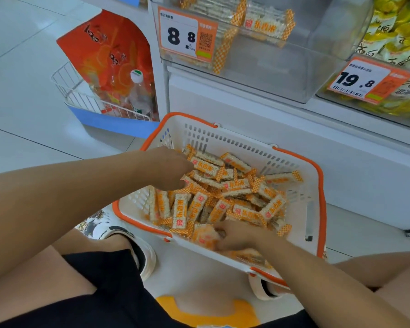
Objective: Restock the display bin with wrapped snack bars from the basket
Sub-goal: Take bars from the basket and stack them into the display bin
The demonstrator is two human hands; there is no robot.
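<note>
A white basket with an orange rim (294, 159) sits on the floor, holding several wrapped snack bars (225, 200) in orange-and-white checked wrappers. My left hand (168, 168) reaches into the basket's far left side, its fingers curled down over bars there. My right hand (237, 235) is at the near side of the basket, fingers curled among blurred bars. Above, the clear display bin (258, 67) with an "8.8" price tag holds a few of the same bars (263, 27) at its back.
A second clear bin (388, 55) with yellow packets and a "19.8" tag is at the right. A white wire rack (81, 98) with orange bags and a bottle stands to the left. My knees and white shoes flank the basket on the tiled floor.
</note>
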